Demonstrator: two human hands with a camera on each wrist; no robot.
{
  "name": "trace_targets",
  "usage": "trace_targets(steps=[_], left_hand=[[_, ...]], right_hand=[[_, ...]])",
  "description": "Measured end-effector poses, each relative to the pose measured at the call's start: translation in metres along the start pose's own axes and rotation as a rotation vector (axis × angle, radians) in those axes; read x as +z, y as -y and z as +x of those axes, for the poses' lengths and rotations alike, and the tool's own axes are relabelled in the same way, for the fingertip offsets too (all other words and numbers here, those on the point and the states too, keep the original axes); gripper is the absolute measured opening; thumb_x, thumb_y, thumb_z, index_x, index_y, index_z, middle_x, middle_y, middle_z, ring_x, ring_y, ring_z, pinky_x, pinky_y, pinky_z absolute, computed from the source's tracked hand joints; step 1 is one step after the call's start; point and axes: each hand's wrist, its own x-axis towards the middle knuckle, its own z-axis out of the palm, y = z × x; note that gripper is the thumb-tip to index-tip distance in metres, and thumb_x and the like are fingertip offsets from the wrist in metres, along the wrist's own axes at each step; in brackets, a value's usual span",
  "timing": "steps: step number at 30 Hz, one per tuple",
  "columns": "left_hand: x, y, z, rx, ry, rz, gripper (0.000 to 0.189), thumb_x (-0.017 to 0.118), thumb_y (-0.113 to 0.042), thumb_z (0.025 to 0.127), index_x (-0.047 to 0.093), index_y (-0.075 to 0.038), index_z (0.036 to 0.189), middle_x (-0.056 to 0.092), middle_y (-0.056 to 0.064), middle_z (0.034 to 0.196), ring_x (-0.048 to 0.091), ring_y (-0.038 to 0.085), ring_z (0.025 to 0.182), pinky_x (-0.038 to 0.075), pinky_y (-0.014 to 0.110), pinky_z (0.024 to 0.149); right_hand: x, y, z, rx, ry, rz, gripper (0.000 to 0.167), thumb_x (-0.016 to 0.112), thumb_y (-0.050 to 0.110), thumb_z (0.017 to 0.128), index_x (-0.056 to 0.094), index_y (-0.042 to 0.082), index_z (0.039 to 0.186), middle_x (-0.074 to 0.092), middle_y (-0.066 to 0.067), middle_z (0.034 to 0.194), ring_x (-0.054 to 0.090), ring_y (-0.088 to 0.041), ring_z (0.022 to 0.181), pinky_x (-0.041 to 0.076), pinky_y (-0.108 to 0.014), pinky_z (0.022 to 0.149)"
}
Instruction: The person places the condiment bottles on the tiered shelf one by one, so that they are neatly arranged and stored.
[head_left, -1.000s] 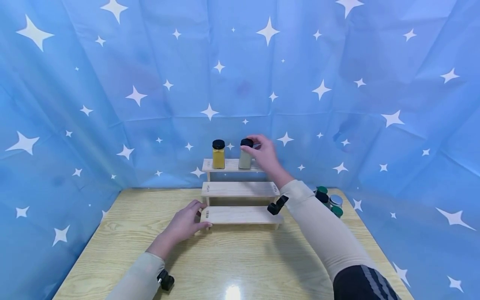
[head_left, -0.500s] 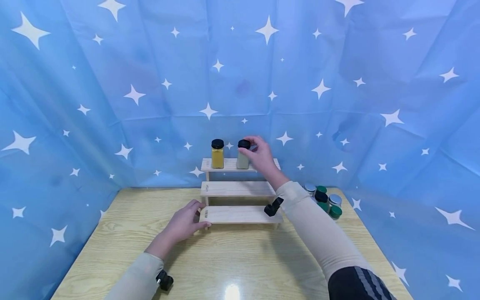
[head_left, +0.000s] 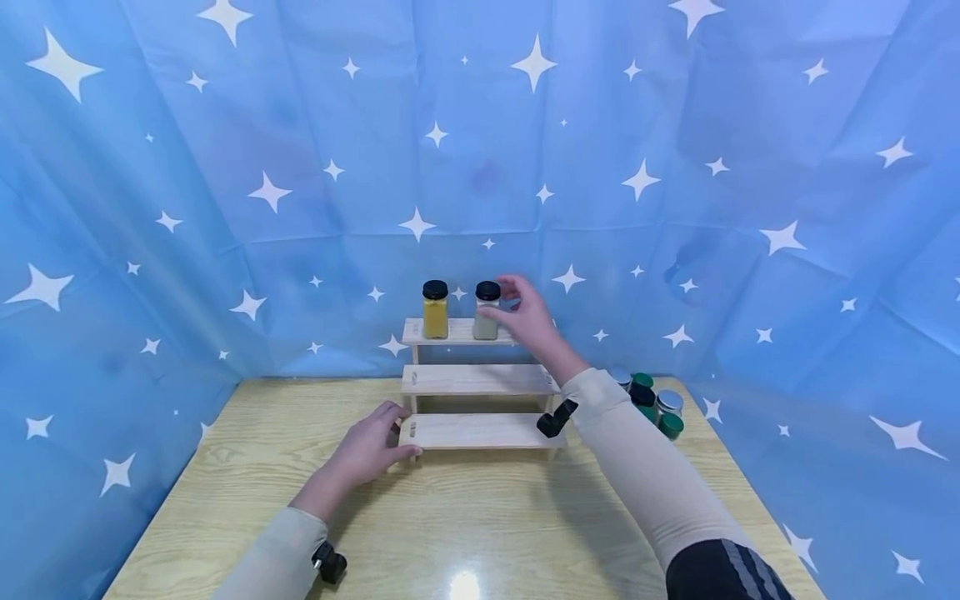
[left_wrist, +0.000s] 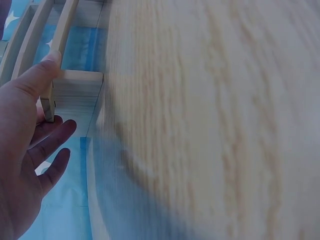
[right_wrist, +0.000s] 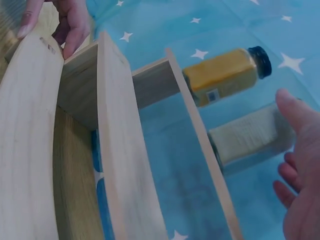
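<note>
– Where is the right hand [head_left: 528, 321], and is it holding anything?

– It is up at the top step of the three-tier wooden rack [head_left: 480, 379], its fingers [right_wrist: 295, 111] spread and relaxed, gripping nothing. The pale grey-green spice jar [head_left: 486, 310] stands upright just off the fingertips; I cannot tell whether the thumb touches it. Beyond that jar from the fingers, the yellow spice jar [head_left: 435, 308] stands upright on the same step, the two apart.

– And the left hand [head_left: 367, 450]?

– It is at the left end of the rack's bottom step. The thumb [left_wrist: 37, 75] presses against the side panel, and the other fingers lie loosely extended just beside the panel's foot, curled round nothing.

– Anything else on the wooden table [head_left: 465, 533]?

– A cluster of small jars [head_left: 651, 404] with green and silver lids, behind the right forearm, well apart from either hand's fingers.
</note>
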Motion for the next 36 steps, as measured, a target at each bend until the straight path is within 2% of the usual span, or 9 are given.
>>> trace_targets(steps=[3, 8, 11, 15, 20, 25, 28, 32, 36], left_hand=[[0.001, 0.001, 0.0, -0.006, -0.003, -0.006, 0.069, 0.091, -0.042, 0.094, 0.064, -0.01, 0.149, 0.065, -0.003, 0.131, 0.07, 0.017, 0.111, 0.061, 0.042, 0.093], [0.001, 0.0, 0.0, -0.007, 0.001, -0.01, 0.069, 0.091, -0.042, 0.094, 0.064, -0.01, 0.149, 0.065, -0.002, 0.133, 0.07, 0.018, 0.112, 0.061, 0.043, 0.093], [0.0, -0.001, 0.0, -0.01, 0.002, -0.012, 0.069, 0.091, -0.042, 0.094, 0.064, -0.01, 0.15, 0.064, -0.002, 0.133, 0.07, 0.019, 0.113, 0.061, 0.043, 0.093], [0.0, 0.0, 0.0, -0.019, 0.006, -0.01, 0.069, 0.09, -0.042, 0.095, 0.063, -0.011, 0.15, 0.064, -0.002, 0.134, 0.07, 0.018, 0.113, 0.061, 0.043, 0.092], [0.001, 0.0, 0.0, -0.019, 0.007, -0.01, 0.069, 0.09, -0.042, 0.095, 0.063, -0.011, 0.15, 0.064, -0.002, 0.133, 0.07, 0.019, 0.113, 0.061, 0.043, 0.092], [0.001, 0.001, 0.0, -0.016, 0.011, -0.01, 0.069, 0.09, -0.043, 0.095, 0.063, -0.011, 0.15, 0.064, -0.002, 0.132, 0.07, 0.019, 0.113, 0.061, 0.043, 0.092], [0.001, 0.001, 0.001, -0.015, 0.006, -0.006, 0.069, 0.09, -0.043, 0.095, 0.063, -0.011, 0.15, 0.064, -0.003, 0.132, 0.069, 0.018, 0.113, 0.061, 0.042, 0.092], [0.001, 0.002, 0.002, -0.015, 0.001, -0.01, 0.071, 0.09, -0.044, 0.094, 0.063, -0.011, 0.151, 0.064, -0.003, 0.132, 0.069, 0.018, 0.113, 0.061, 0.042, 0.093], [0.002, 0.004, 0.001, -0.019, 0.006, -0.008, 0.073, 0.09, -0.046, 0.094, 0.062, -0.012, 0.152, 0.064, -0.003, 0.134, 0.069, 0.017, 0.113, 0.061, 0.042, 0.093]], right_hand=[[-0.006, -0.004, -0.008, 0.005, -0.013, 0.021, 0.07, 0.091, 0.034, 0.096, 0.058, 0.01, 0.153, 0.061, -0.013, 0.14, 0.056, -0.034, 0.131, 0.048, -0.052, 0.113], [-0.02, -0.008, -0.026, -0.029, -0.06, 0.024, 0.061, 0.088, 0.022, 0.098, 0.061, -0.002, 0.147, 0.06, -0.027, 0.142, 0.055, -0.046, 0.133, 0.047, -0.055, 0.112], [-0.031, -0.008, -0.042, -0.04, -0.081, -0.007, 0.051, 0.086, 0.019, 0.1, 0.064, -0.002, 0.141, 0.063, -0.025, 0.138, 0.056, -0.047, 0.132, 0.049, -0.052, 0.109], [-0.049, -0.012, -0.068, -0.037, -0.09, -0.042, 0.042, 0.085, 0.022, 0.101, 0.068, 0.005, 0.135, 0.064, -0.022, 0.134, 0.057, -0.046, 0.128, 0.049, -0.055, 0.108], [-0.072, -0.016, -0.095, -0.017, -0.078, -0.083, 0.043, 0.085, 0.027, 0.102, 0.068, 0.006, 0.135, 0.062, -0.023, 0.137, 0.058, -0.041, 0.126, 0.047, -0.061, 0.11], [-0.095, -0.026, -0.114, -0.01, -0.083, -0.187, 0.043, 0.084, 0.029, 0.102, 0.068, 0.009, 0.137, 0.063, -0.011, 0.134, 0.058, -0.028, 0.122, 0.049, -0.056, 0.108], [-0.108, -0.033, -0.124, -0.038, -0.112, -0.232, 0.043, 0.086, 0.027, 0.101, 0.07, 0.008, 0.135, 0.064, -0.01, 0.131, 0.058, -0.025, 0.12, 0.05, -0.05, 0.106], [-0.124, -0.043, -0.141, -0.045, -0.143, -0.289, 0.041, 0.085, 0.025, 0.102, 0.07, 0.006, 0.135, 0.065, -0.011, 0.13, 0.058, -0.022, 0.118, 0.051, -0.037, 0.103], [-0.14, -0.049, -0.16, 0.008, -0.126, -0.349, 0.04, 0.079, 0.03, 0.107, 0.068, 0.007, 0.138, 0.062, -0.012, 0.132, 0.058, -0.028, 0.118, 0.051, -0.039, 0.098]])
